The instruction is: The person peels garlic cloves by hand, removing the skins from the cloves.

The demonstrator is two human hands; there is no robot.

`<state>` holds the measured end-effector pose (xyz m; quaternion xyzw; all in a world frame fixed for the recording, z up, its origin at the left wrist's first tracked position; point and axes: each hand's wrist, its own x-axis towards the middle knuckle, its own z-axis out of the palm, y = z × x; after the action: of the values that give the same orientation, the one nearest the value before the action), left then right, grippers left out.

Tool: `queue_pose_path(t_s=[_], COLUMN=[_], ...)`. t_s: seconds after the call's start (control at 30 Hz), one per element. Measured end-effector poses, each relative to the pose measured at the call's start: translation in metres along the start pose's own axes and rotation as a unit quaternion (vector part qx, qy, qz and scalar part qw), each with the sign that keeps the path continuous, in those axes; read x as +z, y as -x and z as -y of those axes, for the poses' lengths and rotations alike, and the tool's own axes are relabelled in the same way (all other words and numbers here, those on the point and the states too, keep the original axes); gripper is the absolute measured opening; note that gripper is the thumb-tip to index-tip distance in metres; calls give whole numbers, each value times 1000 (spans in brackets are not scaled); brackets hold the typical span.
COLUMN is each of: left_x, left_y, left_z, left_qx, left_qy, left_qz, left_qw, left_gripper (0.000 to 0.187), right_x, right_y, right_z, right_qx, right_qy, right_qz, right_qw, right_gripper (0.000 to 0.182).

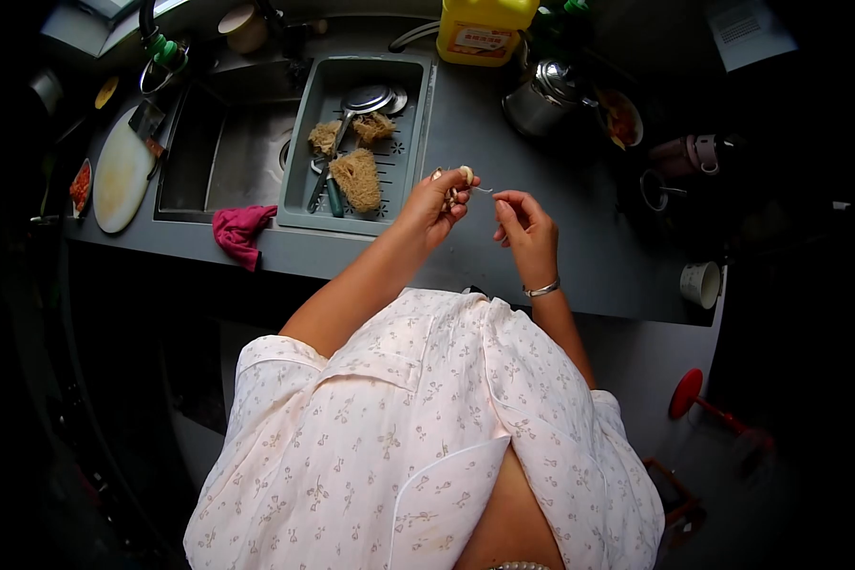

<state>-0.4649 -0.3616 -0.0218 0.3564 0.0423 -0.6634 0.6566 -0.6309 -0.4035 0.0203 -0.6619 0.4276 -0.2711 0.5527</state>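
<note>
My left grip [439,204] is curled closed around a few small pale pieces [450,198], with one more pale piece [466,175] held up at the tips of my thumb and finger. My right grip [532,233], just beside it, has thumb and forefinger drawn together at the end of a thin whitish strand [483,190] that bridges toward my left grip; I cannot tell whether I have it pinched. Both grips are above the grey surface [465,133], near its front edge, and a bracelet [542,288] circles my right wrist.

Just left of my left grip is the grey tray [290,215], with tan scrubbers [356,180] and a ladle [367,98] in it. Farther left, a pink cloth [238,235] hangs over the front edge by the sink [226,142], and a cutting board [123,176] lies past that. Well beyond my grips stands a yellow jug [483,30]; beyond and to the right is a lidded metal pot [540,100]. Well right of my right grip is a white cup [700,284], tipped toward me.
</note>
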Motion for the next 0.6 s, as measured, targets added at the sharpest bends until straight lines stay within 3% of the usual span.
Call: queue_pose_path(t_s=[0.07, 0.13, 0.17, 0.23, 0.33, 0.6], left_x=[3, 8, 9, 13, 18, 16], left_y=[-1, -5, -6, -6, -7, -4], left_z=[0, 2, 1, -2, 0, -4], left_qx=[9, 42, 42, 34, 40, 55], left_qy=[-7, -24, -24, -123, -142, -139], left_qz=[0, -10, -9, -25, -23, -20], left_qw=[1000, 999, 999, 992, 989, 989], left_gripper=[12, 11, 11, 12, 12, 14], right_x=[2, 9, 16, 29, 38, 33], right_y=[6, 12, 14, 18, 22, 18], right_z=[17, 35, 38, 44, 65, 50], right_qx=[-53, -206, -206, -313, -320, -369], right_qy=[28, 78, 78, 105, 190, 211], right_qz=[11, 90, 90, 175, 242, 202], right_qw=[998, 971, 971, 927, 896, 882], right_gripper=[15, 25, 25, 35, 38, 28])
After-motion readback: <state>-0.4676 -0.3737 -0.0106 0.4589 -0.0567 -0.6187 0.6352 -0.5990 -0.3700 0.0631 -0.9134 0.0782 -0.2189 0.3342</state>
